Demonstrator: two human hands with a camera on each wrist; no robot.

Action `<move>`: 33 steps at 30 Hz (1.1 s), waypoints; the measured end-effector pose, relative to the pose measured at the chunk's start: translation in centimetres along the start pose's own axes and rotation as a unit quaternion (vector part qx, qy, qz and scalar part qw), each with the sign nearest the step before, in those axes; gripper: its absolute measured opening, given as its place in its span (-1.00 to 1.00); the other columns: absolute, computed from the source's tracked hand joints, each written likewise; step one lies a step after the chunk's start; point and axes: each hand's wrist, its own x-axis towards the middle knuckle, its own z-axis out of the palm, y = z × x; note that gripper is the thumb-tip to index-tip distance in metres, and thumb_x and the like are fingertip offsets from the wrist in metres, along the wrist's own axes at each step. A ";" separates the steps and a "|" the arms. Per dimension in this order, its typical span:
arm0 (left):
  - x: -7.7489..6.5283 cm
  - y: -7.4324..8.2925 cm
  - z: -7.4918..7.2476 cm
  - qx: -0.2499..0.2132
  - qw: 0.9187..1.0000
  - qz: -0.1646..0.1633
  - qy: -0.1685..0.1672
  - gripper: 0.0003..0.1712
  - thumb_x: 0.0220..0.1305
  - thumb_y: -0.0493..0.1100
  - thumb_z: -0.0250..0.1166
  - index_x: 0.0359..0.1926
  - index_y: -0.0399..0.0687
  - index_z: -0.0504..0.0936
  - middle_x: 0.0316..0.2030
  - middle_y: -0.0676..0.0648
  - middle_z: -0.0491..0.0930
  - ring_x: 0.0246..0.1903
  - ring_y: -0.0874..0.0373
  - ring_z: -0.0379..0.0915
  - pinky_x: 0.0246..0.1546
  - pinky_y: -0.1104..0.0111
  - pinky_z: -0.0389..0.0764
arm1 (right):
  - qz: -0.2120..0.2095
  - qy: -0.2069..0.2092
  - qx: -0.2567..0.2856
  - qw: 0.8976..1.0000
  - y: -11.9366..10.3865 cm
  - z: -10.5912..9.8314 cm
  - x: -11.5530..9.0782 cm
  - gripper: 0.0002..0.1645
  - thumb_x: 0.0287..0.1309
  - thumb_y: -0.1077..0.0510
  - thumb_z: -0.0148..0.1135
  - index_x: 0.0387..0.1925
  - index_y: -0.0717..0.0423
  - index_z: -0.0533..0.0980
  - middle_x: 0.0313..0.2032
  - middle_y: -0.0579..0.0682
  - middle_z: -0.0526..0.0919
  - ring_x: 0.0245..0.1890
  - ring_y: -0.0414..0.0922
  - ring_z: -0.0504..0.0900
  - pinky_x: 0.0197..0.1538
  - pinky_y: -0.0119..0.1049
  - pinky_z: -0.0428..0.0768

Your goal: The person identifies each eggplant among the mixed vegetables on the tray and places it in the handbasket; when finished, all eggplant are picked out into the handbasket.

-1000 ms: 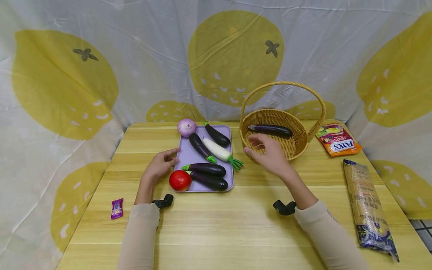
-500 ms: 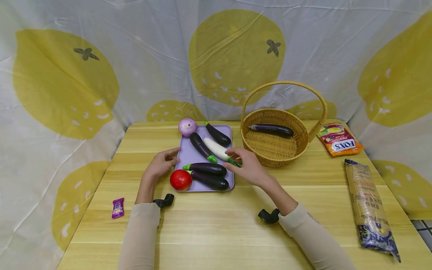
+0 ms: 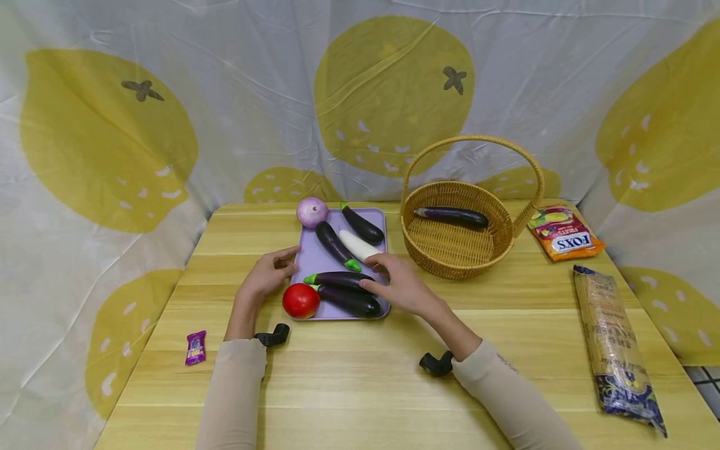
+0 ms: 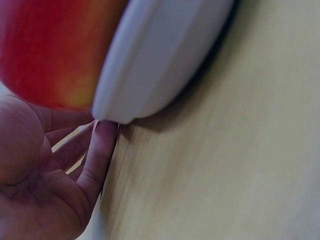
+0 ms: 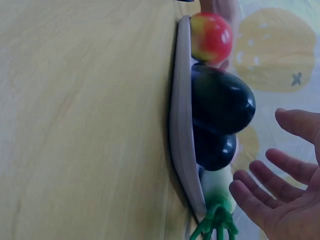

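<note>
A lilac tray (image 3: 306,256) holds several eggplants (image 3: 350,301), a white radish (image 3: 358,245) with green leaves, a red tomato (image 3: 300,300) and a purple onion (image 3: 312,212). My left hand (image 3: 269,273) rests at the tray's left edge, fingertips right at the rim; the left wrist view has a finger (image 4: 102,142) against its underside. Over the tray's right side hovers my right hand (image 3: 402,284), holding nothing, its fingers spread above the eggplant ends and radish. From above it hides the radish leaves (image 5: 216,220), which the right wrist view shows.
A wicker basket (image 3: 458,265) with a tall handle stands behind and right of the tray, one eggplant (image 3: 452,217) inside. Further right lie a FOX'S candy bag (image 3: 565,232) and a long clear-plastic package (image 3: 615,344). A small purple wrapped candy (image 3: 195,348) lies at left.
My right hand has moved left and toward me, from the basket's front over to the tray's right side. My left hand stays at the tray's edge.
</note>
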 end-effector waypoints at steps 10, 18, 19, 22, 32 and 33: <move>0.1 -0.1 0.0 0.002 1.000 0.006 -0.001 -0.39 0.44 -0.18 0.25 0.48 0.07 0.44 -0.08 -0.22 0.63 -0.08 -0.01 0.41 -0.19 0.39 0.39 | 0.016 -0.015 0.009 1.000 0.1 1.2 0.3 -0.39 0.33 0.01 0.37 0.31 0.18 0.49 0.23 0.12 0.56 0.21 0.06 0.58 0.29 -0.07 0.57; 0.0 0.0 0.0 0.000 1.000 0.005 -0.001 -0.39 0.45 -0.18 0.25 0.48 0.07 0.44 -0.07 -0.24 0.62 -0.09 -0.03 0.40 -0.21 0.38 0.40 | 0.013 -0.035 -0.029 0.999 0.7 2.1 0.7 -0.36 0.38 -0.09 0.30 0.36 0.12 0.46 0.29 0.06 0.56 0.26 0.06 0.55 0.29 -0.03 0.55; 0.0 -0.1 0.0 0.000 1.000 0.005 -0.001 -0.39 0.45 -0.18 0.25 0.48 0.08 0.44 -0.06 -0.24 0.61 -0.09 -0.03 0.40 -0.21 0.38 0.40 | 0.014 -0.037 -0.036 0.999 0.7 2.2 0.7 -0.36 0.39 -0.10 0.30 0.36 0.10 0.46 0.29 0.05 0.56 0.27 0.06 0.54 0.30 -0.02 0.53; 0.0 -0.2 0.1 -0.002 1.000 0.009 -0.002 -0.39 0.45 -0.18 0.25 0.48 0.06 0.44 -0.06 -0.24 0.62 -0.08 -0.01 0.40 -0.21 0.39 0.39 | 0.015 -0.045 -0.054 0.997 0.8 2.5 1.0 -0.37 0.41 -0.13 0.26 0.37 0.06 0.46 0.32 0.02 0.54 0.34 0.04 0.50 0.37 -0.01 0.47; 0.0 -0.1 0.1 -0.001 1.000 0.005 0.000 -0.39 0.45 -0.17 0.25 0.48 0.06 0.44 -0.06 -0.23 0.60 -0.08 -0.01 0.39 -0.22 0.39 0.38 | -0.008 -0.055 -0.083 0.995 0.9 3.3 1.9 -0.44 0.45 -0.07 0.22 0.34 0.10 0.48 0.32 0.05 0.55 0.41 0.00 0.45 0.45 -0.07 0.38; 0.0 -0.1 0.1 -0.001 1.000 0.005 0.000 -0.39 0.45 -0.17 0.25 0.48 0.06 0.44 -0.05 -0.23 0.60 -0.08 -0.01 0.39 -0.21 0.39 0.39 | -0.010 -0.056 -0.085 0.995 0.9 3.3 2.0 -0.44 0.45 -0.06 0.21 0.33 0.11 0.48 0.31 0.06 0.56 0.40 0.00 0.45 0.44 -0.07 0.39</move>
